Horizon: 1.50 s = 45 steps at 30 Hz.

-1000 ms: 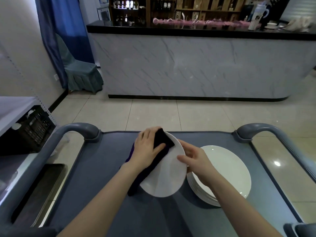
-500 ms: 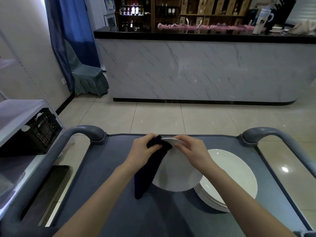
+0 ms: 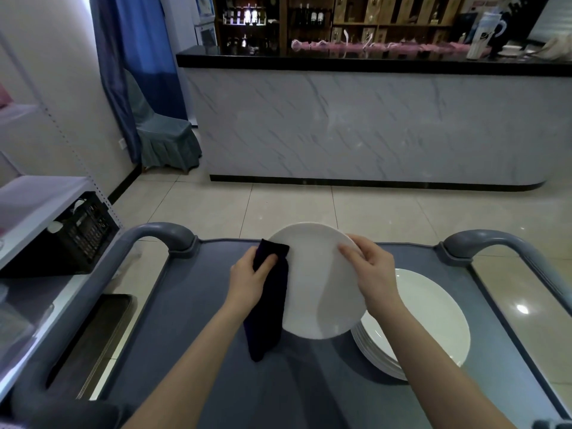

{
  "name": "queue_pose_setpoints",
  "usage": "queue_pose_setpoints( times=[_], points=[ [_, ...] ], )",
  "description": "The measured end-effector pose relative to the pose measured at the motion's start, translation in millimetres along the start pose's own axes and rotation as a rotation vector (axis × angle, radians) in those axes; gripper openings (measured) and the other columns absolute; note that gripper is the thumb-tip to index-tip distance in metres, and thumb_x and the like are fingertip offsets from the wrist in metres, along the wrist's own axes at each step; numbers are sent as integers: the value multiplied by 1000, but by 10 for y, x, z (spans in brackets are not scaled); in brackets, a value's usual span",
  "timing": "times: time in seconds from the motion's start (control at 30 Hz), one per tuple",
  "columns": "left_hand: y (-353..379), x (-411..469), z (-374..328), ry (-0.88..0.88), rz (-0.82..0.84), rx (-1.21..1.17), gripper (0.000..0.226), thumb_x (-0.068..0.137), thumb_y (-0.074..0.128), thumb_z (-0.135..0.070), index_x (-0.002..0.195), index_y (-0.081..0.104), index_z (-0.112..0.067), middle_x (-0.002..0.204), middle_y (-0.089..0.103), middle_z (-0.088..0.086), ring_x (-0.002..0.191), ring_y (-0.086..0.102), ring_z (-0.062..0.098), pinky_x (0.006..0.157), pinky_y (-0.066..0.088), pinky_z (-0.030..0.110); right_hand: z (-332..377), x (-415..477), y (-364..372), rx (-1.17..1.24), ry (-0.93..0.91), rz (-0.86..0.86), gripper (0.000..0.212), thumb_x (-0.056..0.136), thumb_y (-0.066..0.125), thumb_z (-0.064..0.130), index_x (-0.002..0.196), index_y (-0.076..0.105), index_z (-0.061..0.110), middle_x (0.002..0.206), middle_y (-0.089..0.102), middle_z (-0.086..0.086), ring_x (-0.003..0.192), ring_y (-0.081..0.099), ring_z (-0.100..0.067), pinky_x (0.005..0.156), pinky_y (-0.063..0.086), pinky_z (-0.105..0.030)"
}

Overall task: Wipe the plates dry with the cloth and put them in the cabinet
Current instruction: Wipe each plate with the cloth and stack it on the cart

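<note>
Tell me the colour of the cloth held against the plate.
The cloth is plain dark navy, almost black; head view.

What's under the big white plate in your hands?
The held plate overlaps the stack of plates and the grey cart top. The part of the stack beneath it is hidden.

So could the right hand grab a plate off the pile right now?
Probably not yet. The right hand grips the rim of the plate being wiped, so it is busy. The pile sits close below it with its top bare, so once that plate is let go the way looks free.
</note>
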<state>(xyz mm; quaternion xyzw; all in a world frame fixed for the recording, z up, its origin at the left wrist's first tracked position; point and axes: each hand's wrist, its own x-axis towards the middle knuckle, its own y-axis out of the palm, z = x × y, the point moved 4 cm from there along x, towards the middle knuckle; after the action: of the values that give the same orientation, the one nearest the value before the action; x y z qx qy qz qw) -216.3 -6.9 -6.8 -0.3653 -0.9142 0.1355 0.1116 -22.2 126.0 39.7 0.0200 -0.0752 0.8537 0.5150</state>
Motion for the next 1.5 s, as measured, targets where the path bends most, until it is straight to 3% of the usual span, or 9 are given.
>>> queue_pose_setpoints(
  times=[0.13, 0.37, 0.53, 0.7, 0.93, 1.07, 1.27, 1.37, 1.5],
  points=[
    [-32, -6, -15, 33, 53, 32, 11, 94, 64, -25, 89, 67, -16, 77, 70, -8, 66, 61, -5, 56, 46, 12, 61, 75, -46, -135, -27, 117, 17, 95, 64, 16, 103, 75, 26, 93, 74, 16, 87, 64, -3, 76, 49, -18],
    [117, 75, -416, 226, 285, 206, 17, 91, 68, -27, 81, 60, -39, 72, 64, -23, 68, 59, -4, 60, 41, 12, 217, 86, 244, -429, -238, 411, 15, 97, 63, 16, 105, 76, 19, 96, 74, 14, 92, 64, 1, 82, 43, -12],
    [83, 50, -253, 143, 79, 108, 22, 91, 66, -31, 74, 53, -24, 63, 58, -13, 56, 50, 1, 52, 37, 16, 123, 114, 118, -220, -138, 282, 17, 94, 65, 13, 98, 77, 25, 95, 75, 18, 94, 67, 0, 83, 46, -19],
    [14, -46, 52, -90, -7, -154, 9, 94, 64, -25, 90, 67, -17, 79, 72, -7, 74, 67, 8, 61, 52, 19, -57, 11, -16, 31, 18, 68, 21, 93, 66, 18, 94, 77, 36, 91, 75, 10, 80, 66, -4, 74, 49, -26],
    [-44, 3, -237, 120, 116, -32, 8, 92, 66, -22, 87, 69, -28, 80, 71, -12, 73, 65, 3, 64, 49, 16, 224, 163, 67, -480, -155, 381, 16, 90, 70, 30, 96, 61, 42, 91, 71, 25, 85, 63, 7, 69, 44, -12],
    [56, 23, -381, 207, 223, 115, 4, 89, 70, -24, 90, 68, -28, 81, 69, -11, 76, 63, 4, 70, 47, 23, 255, 141, 368, -766, -273, 526, 21, 101, 53, 36, 101, 65, 19, 87, 70, -1, 85, 62, -21, 80, 48, -37],
    [-18, -21, -219, 112, 139, -29, 13, 91, 68, -23, 84, 66, -33, 75, 69, -15, 69, 63, 1, 62, 46, 14, 147, 83, 301, -518, -280, 368, 26, 101, 55, 32, 84, 67, 16, 71, 62, 4, 70, 54, -16, 69, 43, -29],
    [-97, -64, -46, -17, 47, -139, 4, 93, 66, -25, 92, 70, -26, 84, 73, -10, 77, 69, 7, 66, 53, 20, 84, 55, 174, -324, -186, 172, 31, 100, 56, 32, 71, 61, 25, 61, 51, 14, 61, 43, -3, 57, 34, -17],
    [-119, -90, 64, -152, 67, -243, 10, 93, 67, -24, 99, 72, -18, 91, 75, -2, 87, 72, 20, 73, 60, 32, -20, 4, 123, -222, -110, 112, 36, 101, 55, 33, 68, 57, 18, 61, 44, 9, 61, 39, -8, 56, 30, -22]
  ],
)
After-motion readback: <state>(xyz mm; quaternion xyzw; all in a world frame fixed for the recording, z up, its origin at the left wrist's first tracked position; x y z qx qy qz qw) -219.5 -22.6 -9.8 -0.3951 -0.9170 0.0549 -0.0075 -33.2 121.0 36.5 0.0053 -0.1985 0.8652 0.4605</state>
